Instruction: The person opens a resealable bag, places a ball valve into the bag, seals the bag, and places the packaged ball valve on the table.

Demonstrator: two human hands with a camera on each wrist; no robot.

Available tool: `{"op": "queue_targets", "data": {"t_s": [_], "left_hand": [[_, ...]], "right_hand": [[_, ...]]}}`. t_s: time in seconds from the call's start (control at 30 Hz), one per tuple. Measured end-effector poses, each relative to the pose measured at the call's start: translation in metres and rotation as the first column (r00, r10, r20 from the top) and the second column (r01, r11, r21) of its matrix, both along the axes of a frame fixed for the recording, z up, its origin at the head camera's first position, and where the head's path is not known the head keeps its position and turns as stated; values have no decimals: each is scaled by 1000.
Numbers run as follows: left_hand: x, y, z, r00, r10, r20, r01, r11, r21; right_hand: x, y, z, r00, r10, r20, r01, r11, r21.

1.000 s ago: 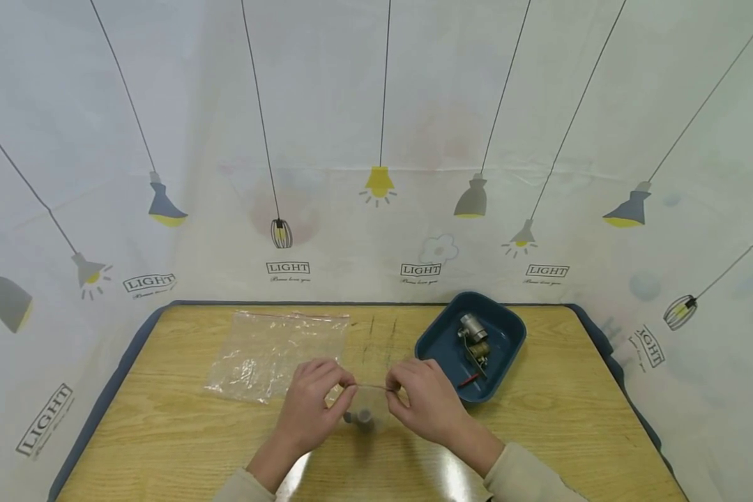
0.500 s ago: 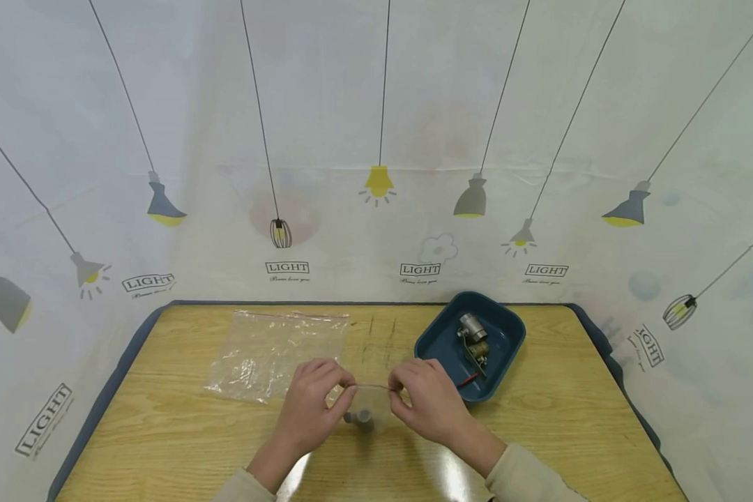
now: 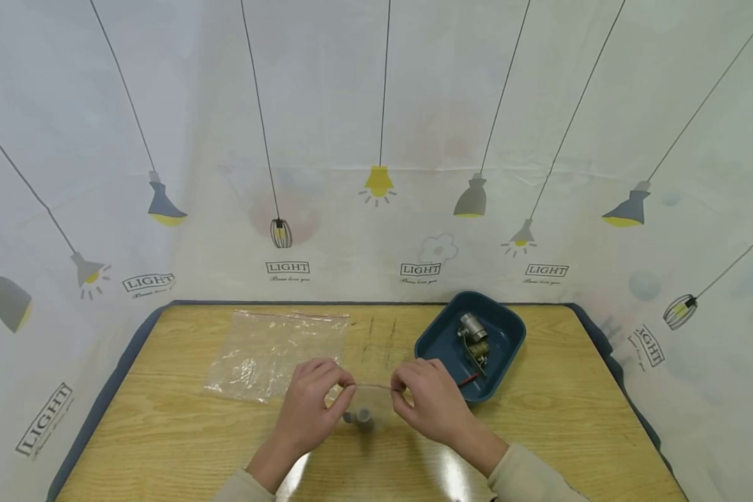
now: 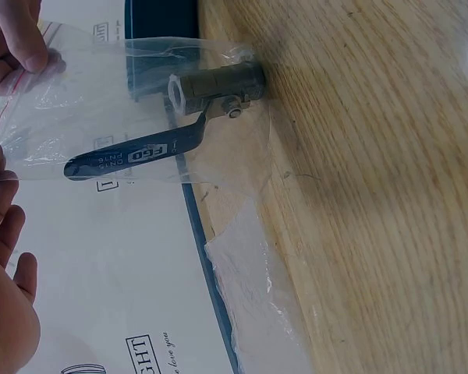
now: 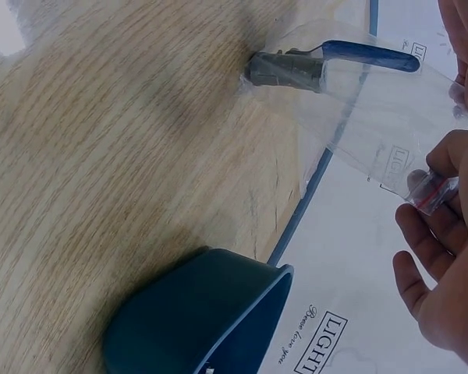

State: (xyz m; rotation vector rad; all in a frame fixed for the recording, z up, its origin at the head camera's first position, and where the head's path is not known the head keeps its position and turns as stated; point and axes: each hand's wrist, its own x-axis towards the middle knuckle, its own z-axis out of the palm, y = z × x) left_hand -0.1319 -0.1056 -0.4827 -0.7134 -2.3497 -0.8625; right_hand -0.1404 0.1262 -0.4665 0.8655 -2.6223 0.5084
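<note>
Valve [image 4: 218, 84] apparently below, between grips [image 3: 310, 403] [image 3: 431, 403]

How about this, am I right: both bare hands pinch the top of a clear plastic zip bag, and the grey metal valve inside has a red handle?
Nearly: the long flat handle is blue, not red, as the right wrist view shows. The left hand and right hand pinch the top of the bag, with the valve inside.

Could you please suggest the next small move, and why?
Probably slide the right hand along the red seal towards the left hand, pressing it shut: the valve is inside the bag, both hands pinch its mouth, and I can't tell whether it's sealed.
</note>
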Motion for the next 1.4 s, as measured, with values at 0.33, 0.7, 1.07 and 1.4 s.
{"op": "queue_targets", "data": {"t_s": [0.33, 0.7, 1.07, 1.4], "left_hand": [[0, -1, 0, 1000, -2, -25, 2, 1000, 12], [-1, 0, -1, 999, -15, -34, 16, 1000, 19], [1, -2, 2, 1000, 0, 6, 0, 1000, 11], [1, -1, 1, 1000, -6, -16, 6, 1000, 8]], "right_hand": [[2, 2, 1, 1000, -4, 15, 4, 1000, 2], [2, 4, 3, 1000, -10, 29, 10, 1000, 8], [4, 6, 0, 1000, -5, 28, 5, 1000, 2], [4, 9, 0, 999, -10, 39, 9, 1000, 13]]}}
